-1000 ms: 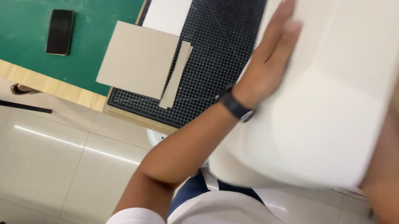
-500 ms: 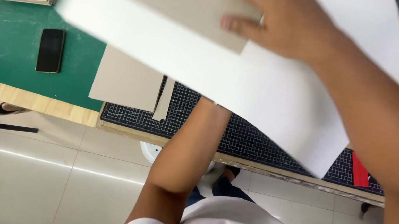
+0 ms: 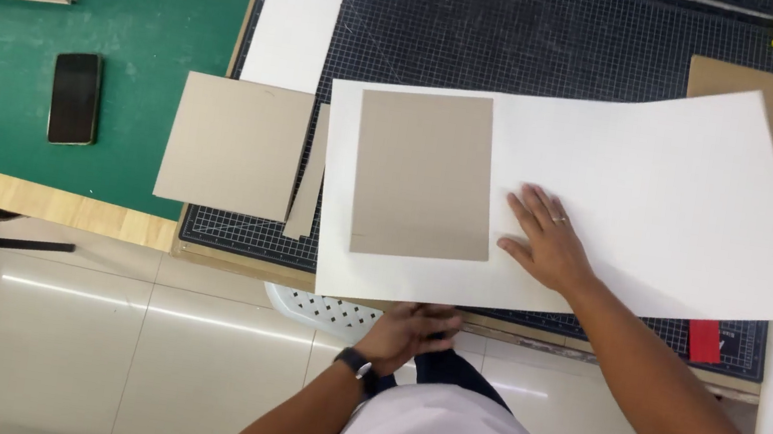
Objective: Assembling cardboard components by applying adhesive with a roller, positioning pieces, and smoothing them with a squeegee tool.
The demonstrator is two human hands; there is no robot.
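Grey board rectangle (image 3: 425,174) lying flat on large white sheet (image 3: 611,198) over black cutting mat (image 3: 493,31), just left of right hand (image 3: 548,238). Right fingers spread, pressed flat on sheet, apart from board. Left hand (image 3: 410,333) at table edge under sheet's near border, fingers blurred; grip indeterminable.

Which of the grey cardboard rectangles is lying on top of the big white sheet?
The grey cardboard rectangle beside the right hand; the other grey rectangle lies further left, across the green and black cutting mats.

White shirt, black wristwatch (image 3: 352,360), ring (image 3: 558,219)
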